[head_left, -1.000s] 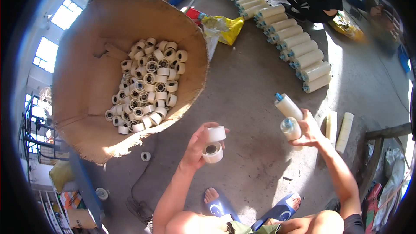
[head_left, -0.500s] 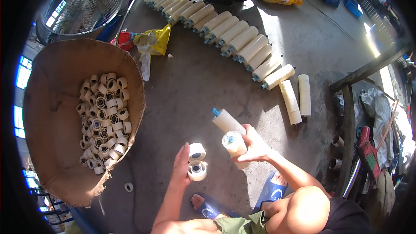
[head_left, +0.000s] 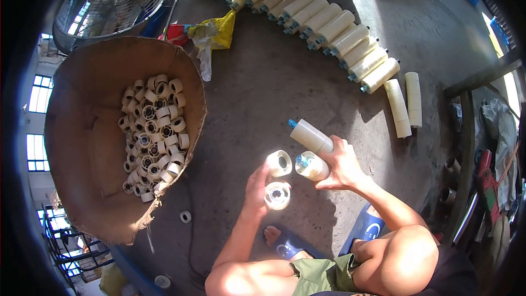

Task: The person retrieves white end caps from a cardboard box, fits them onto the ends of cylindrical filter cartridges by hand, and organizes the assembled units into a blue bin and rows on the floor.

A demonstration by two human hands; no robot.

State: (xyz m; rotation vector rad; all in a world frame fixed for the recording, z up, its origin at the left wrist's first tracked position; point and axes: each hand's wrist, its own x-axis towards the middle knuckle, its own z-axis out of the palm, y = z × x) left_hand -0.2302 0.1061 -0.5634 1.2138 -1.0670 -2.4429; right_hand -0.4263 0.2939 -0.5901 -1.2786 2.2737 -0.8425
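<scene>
The left hand (head_left: 256,191) grips two rolls (head_left: 274,163), its fingers partly hidden behind them; the right hand (head_left: 345,165) clasps two cylinders (head_left: 312,136), covering their right ends

No words or numbers can be read. A pale, curved printed mark stands on the blue left slipper (head_left: 289,245) and another on the blue right slipper (head_left: 365,229), both too small to decipher.

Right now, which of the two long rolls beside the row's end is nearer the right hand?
The left roll, lying between the right hand and the other roll.
</scene>
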